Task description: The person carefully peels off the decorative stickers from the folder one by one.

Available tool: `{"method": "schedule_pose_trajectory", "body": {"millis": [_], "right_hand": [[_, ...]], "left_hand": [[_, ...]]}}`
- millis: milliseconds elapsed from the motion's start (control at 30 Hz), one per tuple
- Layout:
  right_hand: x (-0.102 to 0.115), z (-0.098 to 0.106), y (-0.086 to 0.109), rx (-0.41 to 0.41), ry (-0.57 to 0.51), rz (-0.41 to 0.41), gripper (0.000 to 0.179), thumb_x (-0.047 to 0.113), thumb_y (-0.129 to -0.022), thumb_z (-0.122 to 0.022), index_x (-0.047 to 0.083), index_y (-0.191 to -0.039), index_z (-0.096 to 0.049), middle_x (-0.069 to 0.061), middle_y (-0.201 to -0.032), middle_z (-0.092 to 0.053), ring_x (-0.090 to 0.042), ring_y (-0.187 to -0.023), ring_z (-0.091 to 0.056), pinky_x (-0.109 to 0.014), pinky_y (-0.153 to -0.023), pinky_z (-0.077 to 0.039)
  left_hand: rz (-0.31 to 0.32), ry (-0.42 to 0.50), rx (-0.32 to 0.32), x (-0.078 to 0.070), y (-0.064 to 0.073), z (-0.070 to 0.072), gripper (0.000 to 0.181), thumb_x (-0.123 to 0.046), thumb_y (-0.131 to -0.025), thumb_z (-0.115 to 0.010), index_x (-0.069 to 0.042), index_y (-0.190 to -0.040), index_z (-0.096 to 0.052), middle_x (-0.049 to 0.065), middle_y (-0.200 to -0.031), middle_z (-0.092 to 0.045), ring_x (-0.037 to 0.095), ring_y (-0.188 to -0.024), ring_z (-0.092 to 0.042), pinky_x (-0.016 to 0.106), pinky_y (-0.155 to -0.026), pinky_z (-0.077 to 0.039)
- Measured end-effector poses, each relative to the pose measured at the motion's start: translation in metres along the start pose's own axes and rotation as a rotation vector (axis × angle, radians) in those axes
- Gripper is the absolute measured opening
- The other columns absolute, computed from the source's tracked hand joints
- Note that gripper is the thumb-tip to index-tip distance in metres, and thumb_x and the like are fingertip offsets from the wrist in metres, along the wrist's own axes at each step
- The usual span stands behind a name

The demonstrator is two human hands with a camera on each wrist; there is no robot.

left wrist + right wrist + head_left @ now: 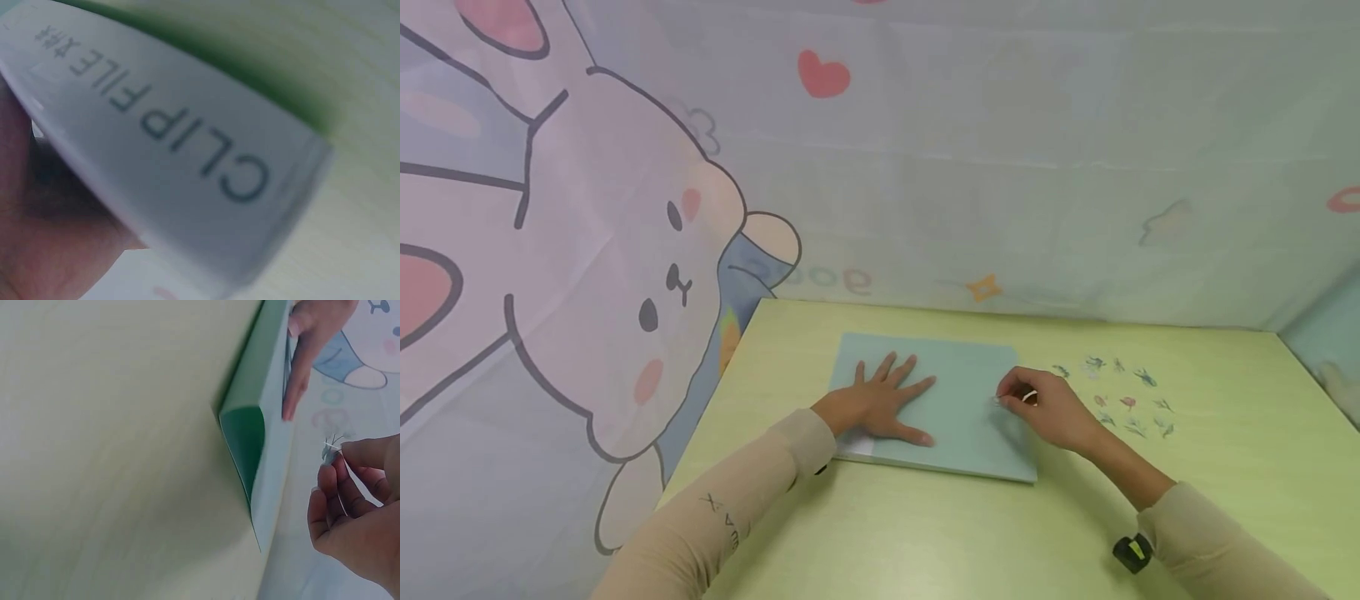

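Note:
A pale green clip file folder [966,375] lies closed on the table. Its white spine [181,144], printed CLIP FILE, fills much of the left wrist view. My left hand [883,406] rests flat on the cover near the spine side, fingers spread. Over the cover's right part, my right hand [1048,408] pinches a small leafy sticker [331,449] between thumb and fingertips. In the right wrist view that sticker appears apart from the folder. Just right of the folder, several small flower and leaf stickers [1127,403] lie scattered on the table.
The yellow-green table [925,533] carries the folder and stickers. Behind it hangs a pale cloth [1000,167] with hearts and stars, and a large cartoon rabbit [625,292] covers its left side. A black wrist device [1132,552] sits at my right sleeve.

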State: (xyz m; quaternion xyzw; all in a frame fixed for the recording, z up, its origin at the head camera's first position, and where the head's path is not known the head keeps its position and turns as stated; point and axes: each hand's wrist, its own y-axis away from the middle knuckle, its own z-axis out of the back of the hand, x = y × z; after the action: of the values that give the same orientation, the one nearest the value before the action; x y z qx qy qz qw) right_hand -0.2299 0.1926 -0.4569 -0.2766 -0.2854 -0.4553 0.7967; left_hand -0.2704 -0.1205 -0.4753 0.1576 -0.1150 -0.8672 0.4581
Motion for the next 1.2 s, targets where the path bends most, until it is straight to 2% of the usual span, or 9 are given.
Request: {"method": "schedule_pose_trajectory", "body": {"millis": [300,467,600,733,1000,1200], "right_hand": [[-0.007,0.044,0.008,-0.017,-0.052,-0.121,0.016,0.016,-0.107,-0.066,0.003,-0.116,-0.070,-0.011,-0.109,-0.074,-0.028,-0.101,-0.069,-0.028,-0.083,-0.056],[-0.014,0.064,0.019,-0.050,-0.024,-0.170,0.018,0.018,-0.108,-0.065,0.004,-0.118,-0.070,-0.015,-0.112,-0.073,-0.016,-0.096,-0.069,-0.030,-0.077,-0.055],[-0.023,0.075,0.033,-0.075,0.000,-0.187,0.020,0.020,-0.108,-0.065,0.004,-0.119,-0.070,-0.013,-0.113,-0.072,-0.010,-0.094,-0.066,-0.031,-0.074,-0.053],[-0.036,0.083,0.048,-0.095,0.013,-0.211,0.021,0.021,-0.109,-0.064,0.003,-0.120,-0.070,-0.012,-0.114,-0.071,-0.013,-0.095,-0.066,-0.031,-0.073,-0.052],[-0.060,0.089,0.077,-0.080,0.007,-0.321,0.030,0.025,-0.111,-0.061,-0.001,-0.122,-0.067,-0.015,-0.114,-0.071,-0.019,-0.096,-0.066,-0.031,-0.075,-0.054],[-0.074,0.086,0.096,-0.062,-0.014,-0.374,0.031,0.024,-0.111,-0.061,-0.003,-0.124,-0.067,-0.018,-0.122,-0.070,-0.010,-0.096,-0.067,-0.027,-0.078,-0.055]], "left_hand": [[-0.002,0.010,0.000,0.001,0.003,0.001,0.106,-0.087,-0.089,-0.053,-0.038,-0.172,-0.008,0.005,-0.178,0.011,0.038,-0.162,0.013,0.077,-0.120,-0.001],[-0.003,-0.003,-0.002,0.001,0.001,-0.001,0.106,-0.088,-0.089,-0.052,-0.039,-0.172,-0.007,0.004,-0.178,0.012,0.037,-0.162,0.014,0.076,-0.121,-0.002],[-0.007,0.002,-0.003,0.001,0.001,-0.002,0.105,-0.088,-0.089,-0.053,-0.039,-0.172,-0.008,0.004,-0.178,0.011,0.037,-0.162,0.014,0.076,-0.121,-0.001],[-0.012,0.000,-0.005,0.001,0.001,-0.001,0.106,-0.088,-0.089,-0.052,-0.039,-0.172,-0.008,0.005,-0.178,0.011,0.038,-0.162,0.014,0.077,-0.120,-0.001],[-0.015,-0.008,-0.003,0.001,0.002,0.000,0.105,-0.087,-0.090,-0.052,-0.037,-0.172,-0.008,0.006,-0.178,0.011,0.038,-0.162,0.013,0.077,-0.120,-0.002],[-0.011,-0.006,-0.002,0.001,0.001,-0.001,0.105,-0.086,-0.090,-0.054,-0.037,-0.172,-0.008,0.006,-0.179,0.010,0.038,-0.162,0.013,0.076,-0.121,-0.003]]}}
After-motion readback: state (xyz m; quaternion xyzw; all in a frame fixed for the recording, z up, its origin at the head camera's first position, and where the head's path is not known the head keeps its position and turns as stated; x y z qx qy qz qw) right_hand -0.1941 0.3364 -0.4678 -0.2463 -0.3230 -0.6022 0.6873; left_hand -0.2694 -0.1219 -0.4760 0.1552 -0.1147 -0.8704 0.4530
